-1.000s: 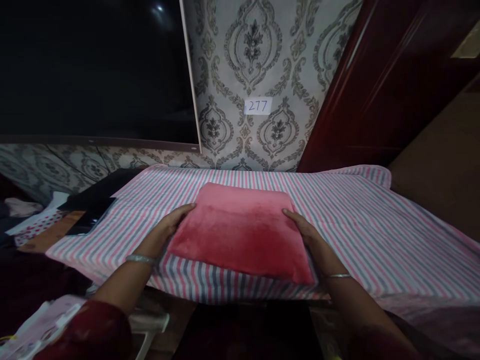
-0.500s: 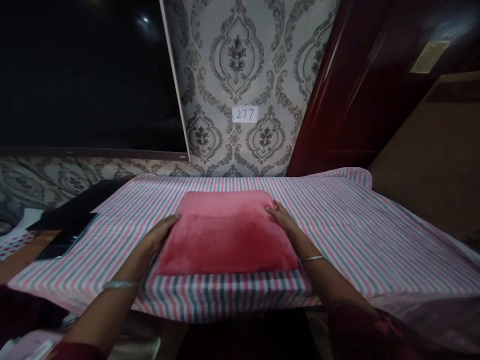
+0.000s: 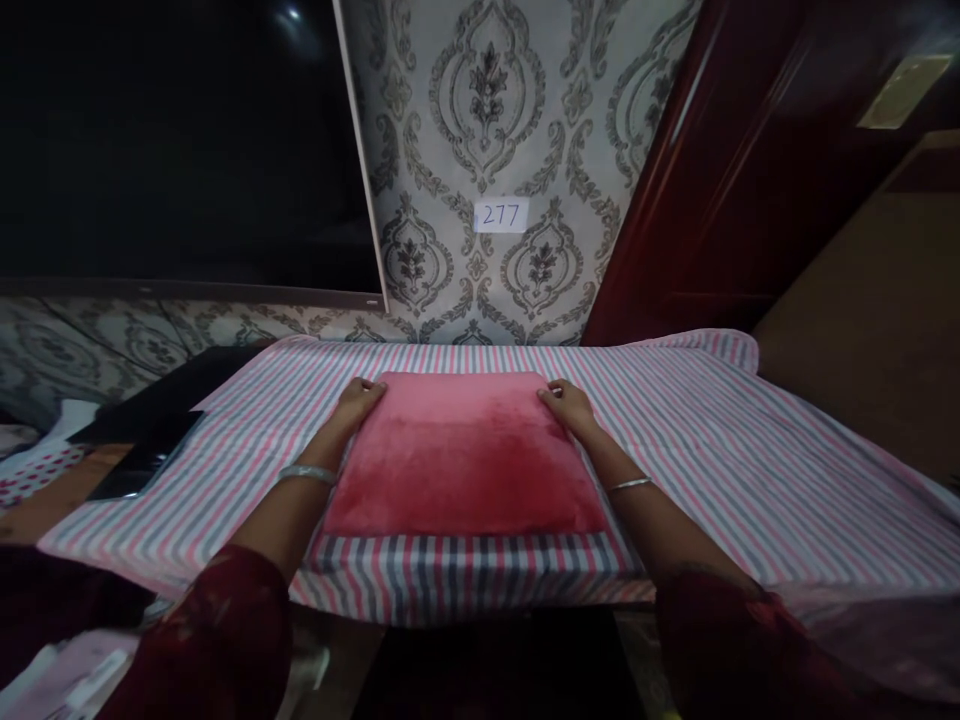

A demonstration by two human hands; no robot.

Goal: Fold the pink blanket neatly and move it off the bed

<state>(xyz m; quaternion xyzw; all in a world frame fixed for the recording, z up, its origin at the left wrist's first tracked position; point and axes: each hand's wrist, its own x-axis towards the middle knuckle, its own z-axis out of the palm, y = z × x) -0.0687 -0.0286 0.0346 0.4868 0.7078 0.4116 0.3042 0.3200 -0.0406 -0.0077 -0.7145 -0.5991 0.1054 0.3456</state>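
Note:
A plush pinkish-red cushion lies flat on a striped cloth that covers the table. At its far left corner, my left hand pinches the edge between thumb and fingers. My right hand grips the far right corner in the same way. The cushion's far edge runs between both hands, and its near edge rests close to the table's front. The undersides of the held corners are hidden.
A large dark television screen is on the wall at left. A glossy black flat object lies at the table's left edge. At right stand a dark red door-like panel and a brown cardboard box. A paper marked 277 is on the wall.
My left hand has moved forward from the cushion's left side to its far left corner and now pinches it. My right hand has shifted slightly to the far right corner.

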